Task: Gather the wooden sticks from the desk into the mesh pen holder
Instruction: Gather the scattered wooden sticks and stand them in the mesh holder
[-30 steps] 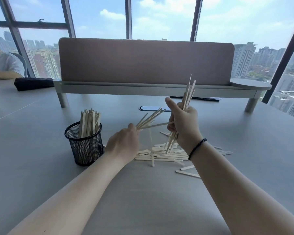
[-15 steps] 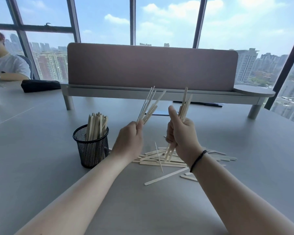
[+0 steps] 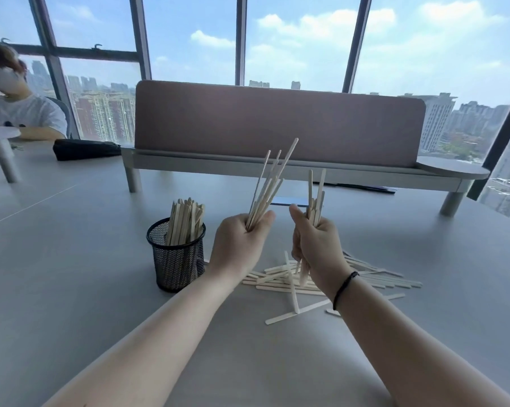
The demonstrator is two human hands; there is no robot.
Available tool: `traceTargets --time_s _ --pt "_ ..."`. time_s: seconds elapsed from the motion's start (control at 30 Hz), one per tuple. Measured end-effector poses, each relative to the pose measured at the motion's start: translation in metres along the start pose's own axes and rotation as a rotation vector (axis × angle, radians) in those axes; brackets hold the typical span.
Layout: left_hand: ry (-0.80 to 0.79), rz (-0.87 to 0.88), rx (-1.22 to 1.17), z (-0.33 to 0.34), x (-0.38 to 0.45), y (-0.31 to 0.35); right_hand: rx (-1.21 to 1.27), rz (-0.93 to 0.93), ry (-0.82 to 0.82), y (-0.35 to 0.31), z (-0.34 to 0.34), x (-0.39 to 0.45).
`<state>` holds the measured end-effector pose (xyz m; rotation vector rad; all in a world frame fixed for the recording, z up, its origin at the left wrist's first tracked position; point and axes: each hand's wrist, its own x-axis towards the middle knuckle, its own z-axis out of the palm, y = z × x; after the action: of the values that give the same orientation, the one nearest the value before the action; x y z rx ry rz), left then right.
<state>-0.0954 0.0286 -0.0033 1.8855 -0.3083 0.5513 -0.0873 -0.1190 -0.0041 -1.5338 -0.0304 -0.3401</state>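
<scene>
Grey desk [image 3: 71,289] bears mesh pen holder [image 3: 176,259]; loose wooden sticks [image 3: 371,277]; monitor riser [image 3: 277,168].

Mauve divider screen [image 3: 277,124] on grey shelf [image 3: 277,168], black pouch [image 3: 83,148] at left, seated person [image 3: 16,110]

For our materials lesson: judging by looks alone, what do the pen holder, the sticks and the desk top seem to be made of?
Pen holder: probably black metal mesh, since the sticks inside show through its fine grid.
Sticks: pale, unpainted wood, flat, thin and matt.
Desk top: smooth matt grey, possibly laminate; its look leaves that open.
</scene>
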Motion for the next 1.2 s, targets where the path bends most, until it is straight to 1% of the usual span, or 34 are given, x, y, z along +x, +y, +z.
traceTargets --time_s 0.07,0.13,0.2,0.4,0.6,0.67,0.77,0.93,1.07,1.2 --pt "0.019 -0.082 -0.108 0.001 0.0 0.003 0.013 -0.01 0.001 -0.007 0.003 -0.001" --pt "0.005 -0.157 -0.22 0.003 -0.001 0.005 0.01 -0.025 -0.001 -0.011 0.006 -0.003" --pt "-0.013 -0.21 -0.27 0.004 -0.003 0.004 0.009 -0.03 -0.013 -0.011 0.009 -0.006" --pt "-0.014 -0.296 -0.275 0.004 -0.003 0.0 -0.027 -0.04 -0.044 -0.008 0.015 -0.012" --pt "-0.053 -0.362 -0.284 0.001 -0.001 0.004 0.062 -0.01 -0.061 -0.013 0.019 -0.014" --pt "-0.042 -0.387 -0.299 -0.004 0.003 0.009 0.101 0.009 -0.064 -0.016 0.023 -0.014" --pt "0.007 -0.395 -0.357 -0.02 0.013 0.021 0.155 0.044 -0.108 -0.028 0.037 -0.013" --pt "0.044 -0.319 -0.418 -0.058 0.039 0.051 0.302 0.055 -0.195 -0.071 0.085 -0.003" --pt "0.153 -0.27 -0.428 -0.098 0.065 0.069 0.416 0.023 -0.237 -0.105 0.128 0.003" --pt "0.264 -0.298 -0.405 -0.118 0.076 0.06 0.403 0.026 -0.226 -0.108 0.163 0.007"
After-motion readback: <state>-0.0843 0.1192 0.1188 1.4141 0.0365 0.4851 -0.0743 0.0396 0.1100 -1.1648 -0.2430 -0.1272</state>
